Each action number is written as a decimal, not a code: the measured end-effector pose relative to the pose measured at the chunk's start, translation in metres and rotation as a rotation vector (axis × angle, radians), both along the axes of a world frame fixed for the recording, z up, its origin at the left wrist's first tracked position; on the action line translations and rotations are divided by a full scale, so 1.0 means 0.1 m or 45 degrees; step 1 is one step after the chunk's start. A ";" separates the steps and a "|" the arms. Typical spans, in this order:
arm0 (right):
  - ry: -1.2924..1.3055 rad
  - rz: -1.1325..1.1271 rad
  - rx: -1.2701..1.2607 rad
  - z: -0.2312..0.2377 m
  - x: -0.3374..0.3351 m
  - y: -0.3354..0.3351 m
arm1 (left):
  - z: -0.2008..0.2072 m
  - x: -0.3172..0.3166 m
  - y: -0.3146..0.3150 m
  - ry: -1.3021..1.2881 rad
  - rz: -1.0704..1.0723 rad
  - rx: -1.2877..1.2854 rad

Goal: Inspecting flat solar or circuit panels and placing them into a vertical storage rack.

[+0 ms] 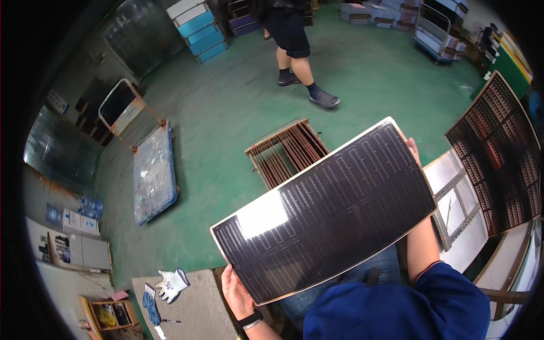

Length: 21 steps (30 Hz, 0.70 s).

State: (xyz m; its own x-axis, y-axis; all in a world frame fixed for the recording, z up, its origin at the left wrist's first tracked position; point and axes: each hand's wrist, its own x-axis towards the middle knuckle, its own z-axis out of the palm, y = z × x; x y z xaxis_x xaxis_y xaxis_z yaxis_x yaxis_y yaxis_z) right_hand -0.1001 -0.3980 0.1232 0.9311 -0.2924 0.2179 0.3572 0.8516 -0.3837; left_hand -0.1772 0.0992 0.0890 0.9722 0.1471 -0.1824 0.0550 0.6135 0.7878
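A glossy black rectangular panel (334,209), with rows of fine light marks and a pale thin edge, is held tilted in front of me. A bright reflection lies on its left part. My left hand (237,292) grips the lower left corner, with its thumb and fingers at the edge. Up at the right short edge, my right hand (413,150) holds on with its fingertips showing; the rest of that hand is hidden behind the panel. At my right stands a second dark panel (498,164) with rows of reddish marks, beside a metal frame (456,209).
A slotted wooden rack (289,148) stands on the green floor beyond the panel. At left is a blue flatbed trolley (154,175). White and blue gloves (170,285) lie on a grey tabletop (198,306). Someone (297,62) walks ahead, near stacked blue crates (203,35).
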 end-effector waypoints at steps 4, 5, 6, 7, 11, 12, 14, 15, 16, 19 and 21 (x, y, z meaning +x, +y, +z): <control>0.004 0.002 -0.005 -0.04 0.01 0.01 | 0.00 0.01 -0.06 0.011 0.047 0.006; 0.004 -0.003 -0.012 -0.04 0.00 0.00 | 0.01 0.02 -0.09 0.008 0.040 0.005; 0.005 -0.005 -0.014 -0.04 0.00 -0.01 | 0.01 0.03 -0.11 0.017 0.051 0.002; 0.003 -0.008 -0.020 -0.05 0.01 -0.01 | 0.01 0.04 -0.13 0.026 0.067 0.002; 0.004 0.004 -0.021 -0.18 0.01 0.04 | 0.02 0.03 -0.16 0.037 0.052 0.012; 0.006 0.010 -0.029 -0.25 -0.01 0.07 | 0.03 0.04 -0.20 0.084 0.050 0.027; 0.020 0.011 -0.046 -0.43 -0.19 0.12 | -0.08 0.06 -0.14 0.196 -0.128 0.039; 0.034 0.008 -0.071 -0.54 -0.30 0.16 | -0.21 0.06 -0.11 0.312 -0.184 0.007; 0.062 0.011 -0.102 -0.68 -0.41 0.24 | -0.28 0.10 -0.16 0.354 -0.198 0.006; 0.354 0.247 -0.137 -0.38 -0.45 0.92 | -0.27 0.15 -0.46 0.380 -0.099 -0.085; 0.253 0.537 0.053 0.08 -0.57 1.48 | -0.43 0.15 -0.70 0.313 -0.063 -0.260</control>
